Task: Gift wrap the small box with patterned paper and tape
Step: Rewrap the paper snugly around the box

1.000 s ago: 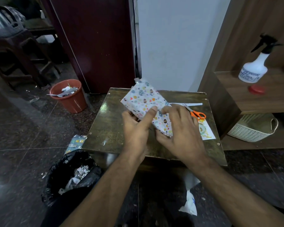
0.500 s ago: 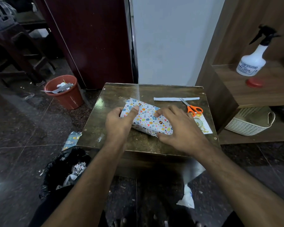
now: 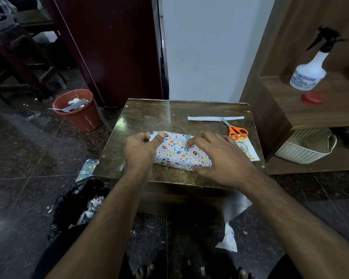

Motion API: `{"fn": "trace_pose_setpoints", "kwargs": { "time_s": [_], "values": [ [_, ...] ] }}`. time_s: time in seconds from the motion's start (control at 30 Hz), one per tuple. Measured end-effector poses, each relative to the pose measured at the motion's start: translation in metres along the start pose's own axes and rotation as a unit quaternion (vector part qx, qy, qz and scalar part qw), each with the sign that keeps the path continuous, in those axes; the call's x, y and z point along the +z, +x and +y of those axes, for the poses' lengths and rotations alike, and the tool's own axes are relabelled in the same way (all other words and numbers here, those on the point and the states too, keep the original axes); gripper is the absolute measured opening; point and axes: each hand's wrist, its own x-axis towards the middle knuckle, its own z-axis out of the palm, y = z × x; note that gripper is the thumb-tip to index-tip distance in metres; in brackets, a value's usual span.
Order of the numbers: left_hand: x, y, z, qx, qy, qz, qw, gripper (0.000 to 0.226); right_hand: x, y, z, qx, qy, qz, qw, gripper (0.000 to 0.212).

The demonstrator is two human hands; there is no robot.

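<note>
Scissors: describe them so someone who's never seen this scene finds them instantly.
Start at the dark wooden table in front of the white wall. On its far right part, beyond the right hand, lie the scissors, blades resting across a white paper strip. Their bright orange handles are the only orange item on the tabletop.
</note>
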Motion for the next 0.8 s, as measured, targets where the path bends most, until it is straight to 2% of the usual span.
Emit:
{"fn": "trace_pose_setpoints", "kwargs": {
  "time_s": [0.13, 0.37, 0.53, 0.57, 0.63, 0.7, 0.73, 0.77, 0.8],
  "values": [
    [0.001, 0.001, 0.0, -0.006, 0.008, 0.001, 1.0, 0.039, 0.0, 0.0, 0.001, 0.002, 0.002, -0.004, 1.0, 0.056],
    [0.004, 0.0, 0.002, -0.034, -0.016, -0.002, 0.999, 0.027, 0.0, 0.001, 0.003, 0.008, 0.016, -0.011, 1.0, 0.055],
    [0.005, -0.002, 0.003, -0.044, -0.018, 0.012, 0.999, 0.032, -0.002, 0.001, 0.004, 0.011, 0.015, -0.017, 1.0, 0.052],
    [0.006, -0.003, 0.003, -0.026, 0.007, 0.022, 0.999, 0.032, -0.002, 0.001, 0.003, 0.01, 0.015, -0.018, 1.0, 0.052],
    [0.008, -0.008, 0.004, 0.051, 0.157, 0.071, 0.984, 0.04, -0.003, 0.002, 0.003, 0.008, 0.016, -0.02, 1.0, 0.051],
    [0.011, -0.018, 0.009, 0.177, 0.323, 0.128, 0.921, 0.06, -0.003, 0.002, 0.004, 0.009, 0.017, -0.023, 1.0, 0.051],
    [0.013, -0.024, 0.015, 0.245, 0.365, 0.132, 0.888, 0.061, -0.003, 0.002, 0.004, 0.01, 0.016, -0.026, 0.999, 0.052],
    [0.016, -0.028, 0.018, 0.302, 0.38, 0.103, 0.868, 0.055, -0.002, 0.003, 0.004, 0.011, 0.017, -0.026, 0.999, 0.051],
    [0.021, -0.03, 0.02, 0.347, 0.369, 0.044, 0.861, 0.046, -0.001, 0.003, 0.004, 0.012, 0.019, -0.026, 0.999, 0.051]
  ]
}}
